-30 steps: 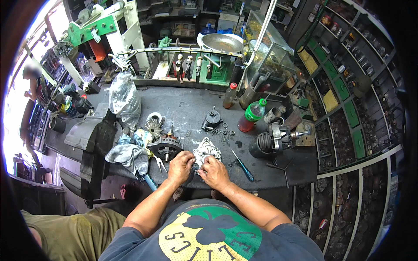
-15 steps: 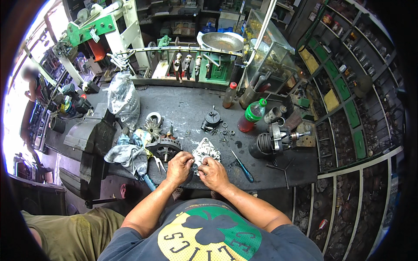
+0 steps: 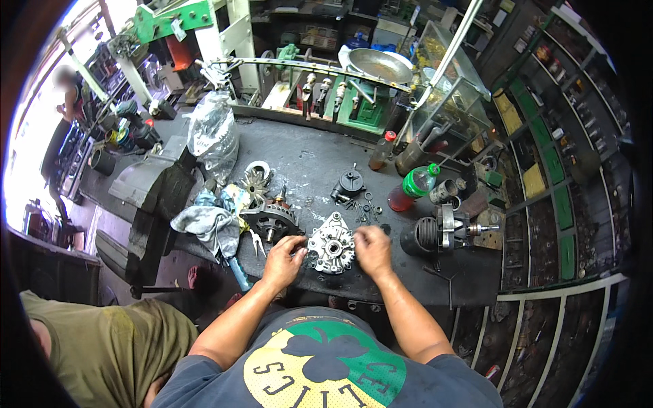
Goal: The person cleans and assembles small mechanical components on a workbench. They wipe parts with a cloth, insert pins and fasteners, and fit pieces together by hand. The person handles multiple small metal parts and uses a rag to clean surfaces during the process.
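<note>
A silvery cast-metal alternator end housing (image 3: pixel 333 246), with a round hole in its middle, lies on the dark bench before me. My left hand (image 3: pixel 284 262) is at its left edge, thumb and fingers pinched together; whatever they hold is too small to make out. On the other side, my right hand (image 3: pixel 373 249) is just off the housing's right edge, fingers curled in, and their contents are hidden. Left of the housing sits a rotor-like part (image 3: pixel 272 219) with a shaft, near a finned wheel (image 3: pixel 255 183). Beyond the housing lie a round black part (image 3: pixel 350 182) and loose bolts and rings (image 3: pixel 366 209).
A bench vise (image 3: pixel 153 187), a grey rag (image 3: pixel 207 228) and pliers (image 3: pixel 257 243) are at left. Bottles of red liquid (image 3: pixel 411 187) and another metal assembly (image 3: pixel 445 231) stand at right. A person in an olive shirt (image 3: pixel 115 340) is close on my left.
My hands have parted from over the housing, the right one moving rightward, so the housing shows fully. The blue-handled screwdriver on the right is no longer visible. The whole view has shifted.
</note>
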Tool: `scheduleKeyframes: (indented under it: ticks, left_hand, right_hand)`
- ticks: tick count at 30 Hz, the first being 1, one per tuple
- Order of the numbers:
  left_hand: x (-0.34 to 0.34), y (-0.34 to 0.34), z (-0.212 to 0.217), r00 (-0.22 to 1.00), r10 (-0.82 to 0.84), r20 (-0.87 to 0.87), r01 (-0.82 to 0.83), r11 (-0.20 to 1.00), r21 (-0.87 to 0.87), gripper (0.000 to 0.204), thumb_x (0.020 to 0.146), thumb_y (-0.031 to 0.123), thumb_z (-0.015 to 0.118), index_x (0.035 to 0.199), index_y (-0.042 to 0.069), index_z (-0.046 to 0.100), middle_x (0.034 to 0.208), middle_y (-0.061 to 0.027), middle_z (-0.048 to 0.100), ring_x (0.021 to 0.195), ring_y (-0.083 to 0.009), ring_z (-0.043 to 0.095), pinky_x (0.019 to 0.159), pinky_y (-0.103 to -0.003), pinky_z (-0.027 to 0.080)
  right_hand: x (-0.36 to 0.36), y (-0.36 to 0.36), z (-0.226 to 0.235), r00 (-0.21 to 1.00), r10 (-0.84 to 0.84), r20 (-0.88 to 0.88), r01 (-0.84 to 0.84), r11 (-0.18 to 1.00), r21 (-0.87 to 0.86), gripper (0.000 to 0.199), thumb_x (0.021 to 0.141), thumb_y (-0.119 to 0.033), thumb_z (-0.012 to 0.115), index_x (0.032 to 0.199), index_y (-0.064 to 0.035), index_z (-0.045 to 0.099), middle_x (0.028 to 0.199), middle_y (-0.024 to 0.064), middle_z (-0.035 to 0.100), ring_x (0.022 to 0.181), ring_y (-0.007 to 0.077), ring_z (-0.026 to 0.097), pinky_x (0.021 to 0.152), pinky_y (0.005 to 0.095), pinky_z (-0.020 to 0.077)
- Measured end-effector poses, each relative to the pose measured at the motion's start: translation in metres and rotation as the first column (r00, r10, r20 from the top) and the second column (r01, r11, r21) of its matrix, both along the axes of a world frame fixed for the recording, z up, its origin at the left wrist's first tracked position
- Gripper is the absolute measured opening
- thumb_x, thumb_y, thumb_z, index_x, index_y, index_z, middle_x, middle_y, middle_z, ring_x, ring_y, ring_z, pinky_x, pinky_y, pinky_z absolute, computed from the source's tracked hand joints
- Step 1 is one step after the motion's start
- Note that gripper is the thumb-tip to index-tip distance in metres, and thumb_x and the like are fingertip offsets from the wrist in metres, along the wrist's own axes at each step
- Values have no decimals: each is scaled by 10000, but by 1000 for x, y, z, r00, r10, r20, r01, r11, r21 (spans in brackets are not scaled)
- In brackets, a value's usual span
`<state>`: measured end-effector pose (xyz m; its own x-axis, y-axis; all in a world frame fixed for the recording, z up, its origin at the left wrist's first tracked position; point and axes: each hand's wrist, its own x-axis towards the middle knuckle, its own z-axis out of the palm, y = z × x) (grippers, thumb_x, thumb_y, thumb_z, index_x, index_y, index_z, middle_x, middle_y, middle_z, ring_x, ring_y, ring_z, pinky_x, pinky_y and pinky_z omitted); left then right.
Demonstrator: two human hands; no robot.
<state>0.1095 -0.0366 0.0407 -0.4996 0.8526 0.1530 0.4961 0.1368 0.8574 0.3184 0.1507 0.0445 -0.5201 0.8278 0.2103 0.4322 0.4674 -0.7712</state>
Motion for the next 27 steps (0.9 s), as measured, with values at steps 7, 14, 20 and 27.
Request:
scheduleKeyframes:
  ticks: [7, 14, 20, 27]
  left_hand:
    - [14, -58, -18, 994, 80, 73, -61, 971, -231, 312, 980, 111, 790, 1277, 22, 764, 1207, -189, 781, 1100, -348, 761, 973, -425, 593]
    - [16, -58, -11, 978, 143, 149, -109, 971, -215, 264, 990, 115, 780, 1230, 5, 785, 1176, -192, 787, 1080, -330, 777, 966, -405, 606]
    - [7, -51, -9, 976, 100, 191, -68, 984, -167, 266, 993, 111, 779, 1233, -2, 772, 1152, -182, 790, 1040, -316, 790, 940, -402, 616]
    - [-4, -28, -1, 986, -1, 164, 27, 988, -155, 279, 1003, 146, 772, 1237, -6, 764, 1131, -182, 789, 1045, -335, 786, 943, -423, 612]
  right_hand:
    - [-24, 97, -38, 873, -35, 486, -31, 991, 127, 414, 973, -124, 727, 1386, -135, 754, 1184, 193, 715, 1122, 421, 726, 994, 518, 586]
    - [-20, 120, -69, 971, 33, 236, -16, 997, -74, 355, 1003, -77, 718, 1355, -72, 759, 1144, 137, 728, 999, 297, 758, 909, 456, 619]
    - [18, 56, 20, 611, -240, -754, -736, 177, -653, 399, 1055, -104, 758, 1445, -89, 675, 1173, 97, 726, 942, 173, 693, 917, 388, 604]
    - [13, 7, 46, 672, -194, -714, -694, 171, -700, 368, 1021, -107, 801, 1369, -45, 698, 1179, 90, 747, 962, 174, 715, 923, 381, 607]
